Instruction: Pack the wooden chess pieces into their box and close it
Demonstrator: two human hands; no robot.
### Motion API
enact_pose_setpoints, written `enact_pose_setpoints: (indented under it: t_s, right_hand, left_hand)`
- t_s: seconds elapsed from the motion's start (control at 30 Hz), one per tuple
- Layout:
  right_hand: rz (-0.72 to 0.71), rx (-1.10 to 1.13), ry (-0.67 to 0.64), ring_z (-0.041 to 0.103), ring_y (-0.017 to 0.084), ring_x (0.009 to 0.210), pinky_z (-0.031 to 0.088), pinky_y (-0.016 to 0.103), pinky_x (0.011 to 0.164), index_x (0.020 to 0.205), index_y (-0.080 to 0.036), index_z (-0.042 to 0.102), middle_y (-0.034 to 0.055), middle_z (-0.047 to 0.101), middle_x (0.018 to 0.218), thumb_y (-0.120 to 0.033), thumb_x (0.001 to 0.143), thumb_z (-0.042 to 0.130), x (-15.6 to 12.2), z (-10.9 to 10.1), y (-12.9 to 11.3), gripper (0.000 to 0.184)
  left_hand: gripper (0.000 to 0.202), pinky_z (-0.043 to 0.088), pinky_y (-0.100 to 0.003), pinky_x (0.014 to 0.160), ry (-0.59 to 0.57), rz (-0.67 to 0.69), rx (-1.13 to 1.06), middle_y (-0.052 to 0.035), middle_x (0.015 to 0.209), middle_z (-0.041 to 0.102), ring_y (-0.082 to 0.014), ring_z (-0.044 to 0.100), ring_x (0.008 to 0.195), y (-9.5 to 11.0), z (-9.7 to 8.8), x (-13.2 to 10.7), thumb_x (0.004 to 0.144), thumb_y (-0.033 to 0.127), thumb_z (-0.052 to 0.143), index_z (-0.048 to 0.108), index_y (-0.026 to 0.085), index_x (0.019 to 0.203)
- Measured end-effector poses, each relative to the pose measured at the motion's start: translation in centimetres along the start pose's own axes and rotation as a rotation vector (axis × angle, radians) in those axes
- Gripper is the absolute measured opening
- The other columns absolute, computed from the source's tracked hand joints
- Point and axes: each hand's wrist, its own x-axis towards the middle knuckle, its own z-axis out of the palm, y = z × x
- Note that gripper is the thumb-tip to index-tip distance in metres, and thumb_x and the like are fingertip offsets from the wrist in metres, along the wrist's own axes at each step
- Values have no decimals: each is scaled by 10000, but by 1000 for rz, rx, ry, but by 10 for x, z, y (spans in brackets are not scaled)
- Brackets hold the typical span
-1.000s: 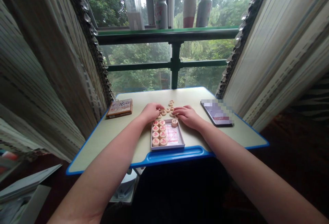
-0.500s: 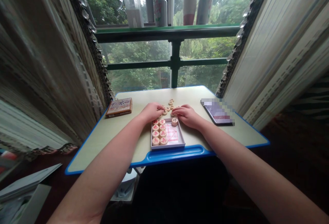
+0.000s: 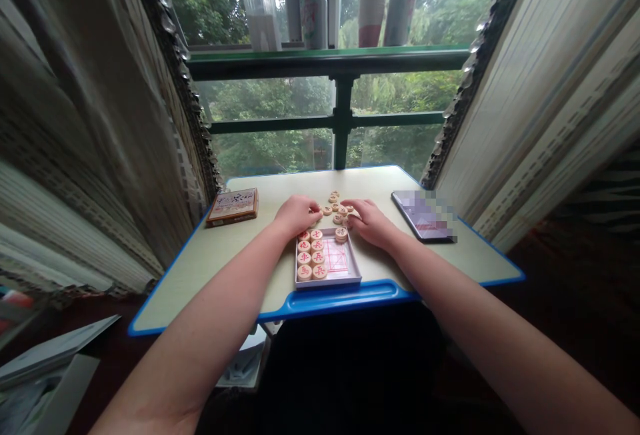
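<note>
A shallow white box [image 3: 353,258] stands near the desk's front edge. Red-marked round Chinese chess pieces [image 3: 318,258] fill its two left columns, and a dark-marked stack [image 3: 341,234] sits in its back right corner. Behind the box lie several loose Chinese chess pieces [image 3: 335,207]. My left hand [image 3: 296,215] is at the back left of the box, its fingers curled in a pinch on a Chinese chess piece mostly hidden by them. Over the right side of the loose pieces, my right hand [image 3: 369,222] has its fingers apart, the index stretched across them.
A brown patterned box [image 3: 233,206] lies at the desk's left, and a tablet-like device [image 3: 417,216] at its right. The desk [image 3: 215,275] has a blue rim with a front groove. Cans [image 3: 315,18] and stacked cups stand on the window ledge.
My right hand has shifted slightly right, its fingers spreading and uncovering more loose pieces. The loose piece by my left fingertips is now mostly covered by them.
</note>
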Motion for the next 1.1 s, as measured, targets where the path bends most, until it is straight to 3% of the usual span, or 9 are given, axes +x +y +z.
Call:
enact_pose_setpoints:
  t_s: [0.1,0.27,0.43,0.57,0.7,0.83,0.97,1.03,1.1]
  right_hand:
    - [-5,-2,22,527,238,1054,415,415,952,1088,-197,627,87,660,1083,-148,833,461,0,0,1,308]
    - [-30,7,22,533,234,998,410,404,940,951,-189,652,87,664,1018,-142,832,453,0,-1,0,237]
    - [-36,30,63,532,233,991,413,396,923,960,-195,631,85,654,1003,-160,840,456,-1,-2,-4,216]
    - [-93,35,96,553,228,964,433,387,891,985,-197,608,81,658,976,-197,848,488,-3,-3,-7,182]
    - [-236,28,213,591,202,841,476,346,773,1072,-192,575,82,649,934,-266,851,538,-5,-5,-11,236]
    - [-343,39,233,592,154,724,475,279,654,1078,-205,576,68,640,907,-269,874,525,-7,-7,-16,220]
    - [-346,47,262,550,115,611,445,242,587,1022,-203,599,44,633,828,-275,899,499,-7,-12,-19,174]
    - [-324,35,298,527,110,579,430,240,570,993,-191,604,40,624,791,-288,896,506,-8,-13,-19,169]
    - [-285,27,326,512,110,562,420,240,561,967,-178,605,38,614,762,-288,887,516,-8,-14,-19,162]
  left_hand:
    - [310,479,-304,755,-2,-11,-44,-74,916,725,-225,636,823,1,2,1,713,405,633,732,201,925]
    - [397,488,-286,735,-6,-63,-120,-66,957,716,-196,641,791,1,6,3,685,295,645,661,178,1063]
    - [445,499,-298,761,106,-42,-253,-73,958,679,-178,615,805,7,3,2,653,237,678,617,136,1081]
    - [444,507,-286,732,81,-27,-575,-85,966,664,-148,601,796,18,-4,-4,661,177,689,590,121,1090]
    - [456,508,-285,719,-7,-11,-948,-83,935,653,-122,593,766,29,-9,-10,643,145,729,580,106,1072]
    - [471,501,-332,781,-87,-5,-1125,-77,903,657,-148,619,816,35,-10,-12,608,175,785,595,96,1032]
    - [444,481,-322,800,-166,-3,-1104,-100,977,676,-176,629,892,33,-20,-14,635,268,777,624,109,1020]
    - [441,469,-289,732,-241,3,-976,-90,976,685,-172,623,869,27,-31,-15,662,334,749,642,137,1043]
    - [361,441,-264,643,-377,-5,-732,-71,854,692,-164,609,768,19,-43,-15,636,343,749,691,129,922]
